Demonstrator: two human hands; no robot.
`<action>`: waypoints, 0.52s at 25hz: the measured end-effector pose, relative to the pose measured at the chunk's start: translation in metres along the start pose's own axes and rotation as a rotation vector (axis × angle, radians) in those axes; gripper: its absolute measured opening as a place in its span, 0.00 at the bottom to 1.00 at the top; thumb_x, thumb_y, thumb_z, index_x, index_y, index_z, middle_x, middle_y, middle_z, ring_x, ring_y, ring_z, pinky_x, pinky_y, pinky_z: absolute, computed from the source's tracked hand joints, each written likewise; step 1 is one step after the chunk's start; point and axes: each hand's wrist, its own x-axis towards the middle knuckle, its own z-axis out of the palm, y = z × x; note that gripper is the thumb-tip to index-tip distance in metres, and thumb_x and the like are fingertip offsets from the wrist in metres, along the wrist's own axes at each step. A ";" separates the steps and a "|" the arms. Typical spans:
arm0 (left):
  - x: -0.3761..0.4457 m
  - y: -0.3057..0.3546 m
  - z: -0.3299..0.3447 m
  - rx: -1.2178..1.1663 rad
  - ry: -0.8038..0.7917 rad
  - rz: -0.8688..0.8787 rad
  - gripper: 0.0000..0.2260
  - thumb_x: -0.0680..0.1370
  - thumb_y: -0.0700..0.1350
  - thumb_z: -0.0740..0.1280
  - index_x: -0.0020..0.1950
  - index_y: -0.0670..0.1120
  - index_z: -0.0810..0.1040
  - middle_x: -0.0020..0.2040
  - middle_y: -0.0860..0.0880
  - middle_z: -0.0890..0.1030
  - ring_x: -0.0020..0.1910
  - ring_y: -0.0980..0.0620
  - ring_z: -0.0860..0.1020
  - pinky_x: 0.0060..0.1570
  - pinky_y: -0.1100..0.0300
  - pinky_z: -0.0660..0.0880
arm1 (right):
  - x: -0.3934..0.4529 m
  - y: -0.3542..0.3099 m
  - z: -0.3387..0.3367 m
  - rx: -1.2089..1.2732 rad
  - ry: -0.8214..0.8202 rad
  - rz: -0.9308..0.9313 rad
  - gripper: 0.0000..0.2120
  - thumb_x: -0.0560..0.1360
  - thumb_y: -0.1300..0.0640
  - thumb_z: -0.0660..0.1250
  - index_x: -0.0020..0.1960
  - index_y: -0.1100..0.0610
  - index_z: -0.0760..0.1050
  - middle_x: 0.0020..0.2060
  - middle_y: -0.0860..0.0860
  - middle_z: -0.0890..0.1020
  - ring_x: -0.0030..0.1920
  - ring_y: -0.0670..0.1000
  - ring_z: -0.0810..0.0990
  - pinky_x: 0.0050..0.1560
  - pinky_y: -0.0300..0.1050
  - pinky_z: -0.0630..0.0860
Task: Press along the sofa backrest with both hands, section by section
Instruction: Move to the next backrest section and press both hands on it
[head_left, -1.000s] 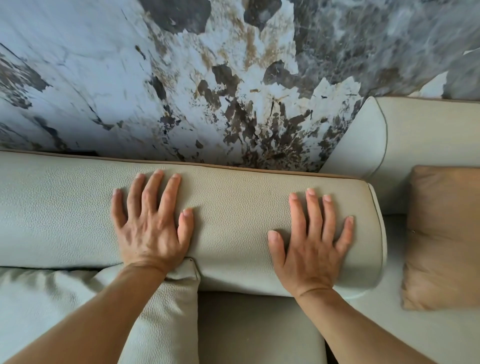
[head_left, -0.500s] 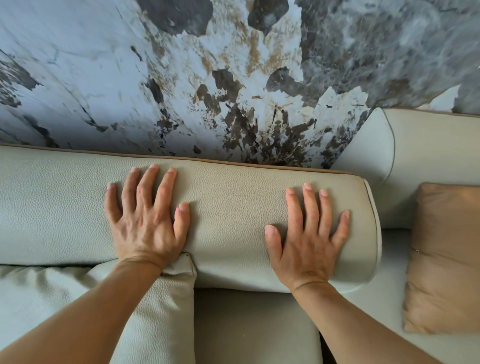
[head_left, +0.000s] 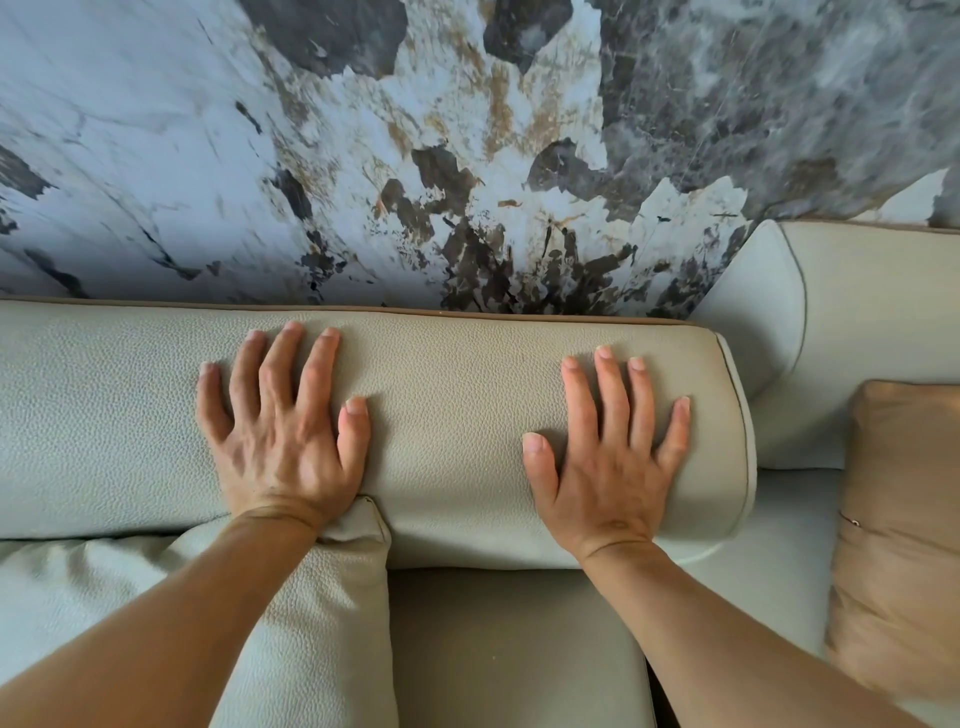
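Observation:
The sofa backrest (head_left: 447, 415) is a long padded roll of pale grey-beige pebbled leather with brown piping along its far edge, running across the middle of the view. My left hand (head_left: 283, 431) lies flat on it, fingers spread, left of centre. My right hand (head_left: 608, 452) lies flat with spread fingers near the backrest's right end cap. Both palms rest on the leather and hold nothing.
A marbled grey, white and brown wall (head_left: 415, 156) rises right behind the backrest. A loose grey leather cushion (head_left: 322, 613) sits under my left forearm. Another backrest section (head_left: 857, 322) and a tan cushion (head_left: 904, 545) are at the right. The seat (head_left: 514, 649) lies below.
Both hands stay flat on the same section of the backrest. The view has shifted slightly, so the backrest and the tan cushion sit lower in the frame.

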 end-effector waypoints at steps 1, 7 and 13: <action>0.003 0.000 0.002 0.001 -0.003 -0.001 0.27 0.78 0.59 0.48 0.73 0.50 0.66 0.71 0.44 0.70 0.72 0.40 0.65 0.71 0.38 0.54 | 0.004 0.000 0.002 0.000 0.000 -0.001 0.32 0.77 0.36 0.44 0.75 0.51 0.60 0.74 0.54 0.66 0.76 0.58 0.58 0.72 0.69 0.49; 0.019 0.001 0.016 0.011 -0.002 -0.010 0.27 0.78 0.60 0.48 0.73 0.50 0.65 0.71 0.44 0.70 0.72 0.40 0.64 0.71 0.38 0.54 | 0.025 0.000 0.014 -0.004 0.003 -0.016 0.32 0.77 0.36 0.44 0.75 0.51 0.61 0.74 0.54 0.66 0.76 0.58 0.58 0.72 0.68 0.49; 0.039 0.001 0.030 0.010 0.004 -0.027 0.28 0.78 0.61 0.47 0.73 0.50 0.65 0.71 0.44 0.69 0.72 0.40 0.64 0.71 0.39 0.53 | 0.052 -0.003 0.029 0.002 0.011 -0.030 0.32 0.77 0.36 0.43 0.75 0.51 0.60 0.74 0.54 0.66 0.76 0.58 0.58 0.72 0.68 0.49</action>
